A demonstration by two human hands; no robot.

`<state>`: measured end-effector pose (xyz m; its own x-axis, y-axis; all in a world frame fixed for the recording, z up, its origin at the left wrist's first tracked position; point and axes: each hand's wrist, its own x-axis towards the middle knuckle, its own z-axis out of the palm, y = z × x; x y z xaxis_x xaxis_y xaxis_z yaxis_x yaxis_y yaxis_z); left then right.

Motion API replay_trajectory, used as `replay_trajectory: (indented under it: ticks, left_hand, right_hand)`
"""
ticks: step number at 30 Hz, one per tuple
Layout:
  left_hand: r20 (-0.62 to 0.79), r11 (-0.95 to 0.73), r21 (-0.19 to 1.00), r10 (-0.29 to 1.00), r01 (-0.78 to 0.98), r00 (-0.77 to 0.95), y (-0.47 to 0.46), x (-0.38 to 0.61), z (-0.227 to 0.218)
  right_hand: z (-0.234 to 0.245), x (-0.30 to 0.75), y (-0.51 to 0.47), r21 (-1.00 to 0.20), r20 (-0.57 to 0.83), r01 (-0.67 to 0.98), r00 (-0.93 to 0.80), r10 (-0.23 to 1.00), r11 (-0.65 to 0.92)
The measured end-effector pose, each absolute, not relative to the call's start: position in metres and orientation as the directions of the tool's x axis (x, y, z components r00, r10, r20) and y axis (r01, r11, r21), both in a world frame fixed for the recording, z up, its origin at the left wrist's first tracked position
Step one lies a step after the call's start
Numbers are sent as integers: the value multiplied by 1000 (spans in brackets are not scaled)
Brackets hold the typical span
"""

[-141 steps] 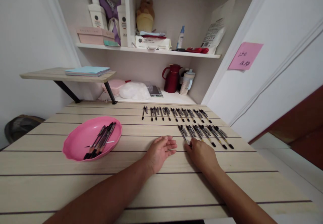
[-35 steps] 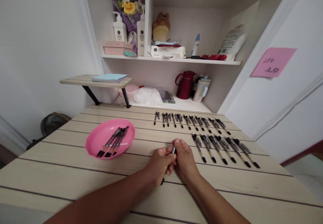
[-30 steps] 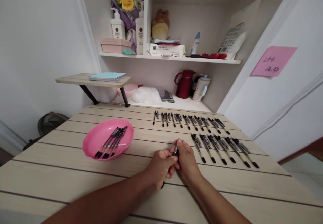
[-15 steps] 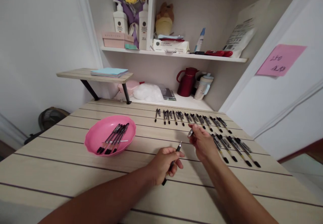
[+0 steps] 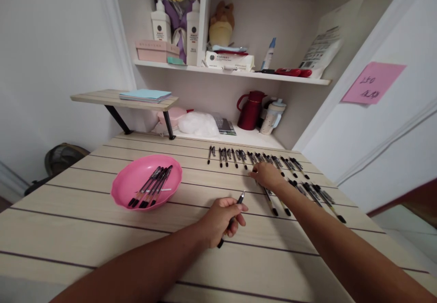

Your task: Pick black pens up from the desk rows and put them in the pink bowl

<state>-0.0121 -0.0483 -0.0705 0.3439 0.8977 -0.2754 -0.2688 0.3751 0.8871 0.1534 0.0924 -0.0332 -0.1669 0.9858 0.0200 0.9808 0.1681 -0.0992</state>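
My left hand [image 5: 223, 221] is closed round an uncapped black pen [image 5: 241, 197], its metal tip pointing up and away from me. Farther out on the right, my right hand [image 5: 268, 175] is pinched, fingers down, close to the tabletop between two rows of pens. A dark bit of the pen cap shows at its fingertips; the rest is hidden. The back row of uncapped pens [image 5: 235, 158] lies with caps beside them. Part of the front row of pens [image 5: 328, 202] is covered by my right hand and forearm.
A pink bowl [image 5: 118, 180] on the left holds several capped pens [image 5: 153, 187]. Behind the table [image 5: 136, 243] stand a small raised shelf [image 5: 92, 97] with blue paper, a plastic bag [image 5: 198, 124], a red jug [image 5: 250, 110] and a pale cup [image 5: 273, 117].
My right hand, with the pen cap, has moved away from the pen tip and down toward the rows of pens. The left hand keeps the pen in nearly the same place.
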Motion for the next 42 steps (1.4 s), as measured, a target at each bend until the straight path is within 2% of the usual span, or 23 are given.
replay_trajectory:
  ticks: [12, 26, 42]
  left_hand:
    - [-280, 386, 879, 893, -279, 353, -48, -12, -70]
    - [-276, 378, 887, 894, -266, 352, -48, -14, -68]
    - [-258, 360, 891, 903, -278, 343, -48, -12, -68]
  right_hand:
    - [-45, 140, 91, 27, -43, 989, -143, 989, 144]
    - [-25, 165, 85, -19, 6, 998, -61, 998, 61]
    - [-50, 157, 80, 22, -59, 999, -39, 998, 40]
